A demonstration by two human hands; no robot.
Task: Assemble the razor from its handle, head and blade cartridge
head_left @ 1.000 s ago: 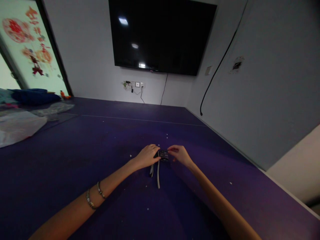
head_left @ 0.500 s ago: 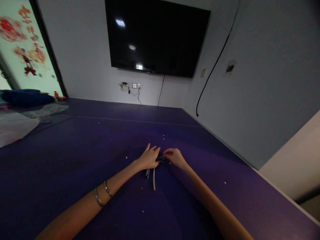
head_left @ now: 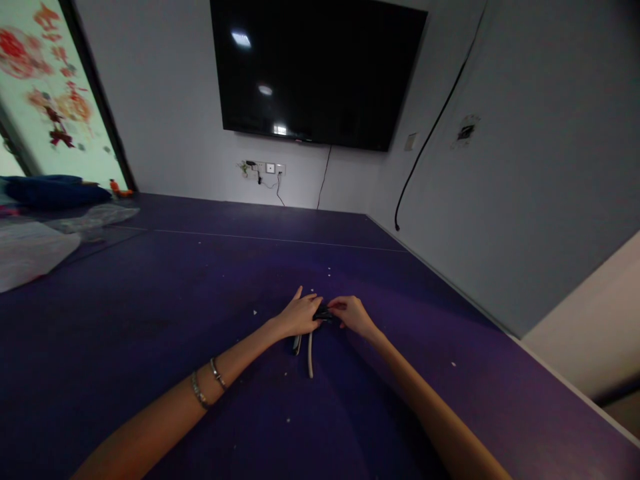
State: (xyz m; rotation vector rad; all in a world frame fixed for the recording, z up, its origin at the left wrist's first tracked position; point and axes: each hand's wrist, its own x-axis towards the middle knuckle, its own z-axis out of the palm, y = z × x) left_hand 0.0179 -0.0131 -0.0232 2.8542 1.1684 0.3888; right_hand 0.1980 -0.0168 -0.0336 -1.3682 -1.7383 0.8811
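Observation:
Between my hands lies a small dark bundle (head_left: 324,313), looking like several black strands or cables, too small to tell exactly. My left hand (head_left: 299,316) is closed over its left end, with one finger sticking out. Thumb and fingertips of my right hand (head_left: 351,313) are pinched together at the bundle's right end. What exactly they pinch is hidden. Beneath my left hand a pale cord-like strip (head_left: 311,357) sticks out toward me. Beside it shows a shorter black and pale piece (head_left: 297,344). Two bracelets (head_left: 199,391) circle my left forearm.
All this rests on a dark purple surface (head_left: 200,300) dotted with small white scraps. Clear plastic wrapping (head_left: 40,250) and a blue cloth heap (head_left: 55,192) lie at left. A television (head_left: 320,73) hangs on the wall; a black cable (head_left: 435,127) dangles at right.
The right end of the dark bundle appears to have shifted slightly at my right fingertips. Both hands stay almost in place; the view has tilted a little.

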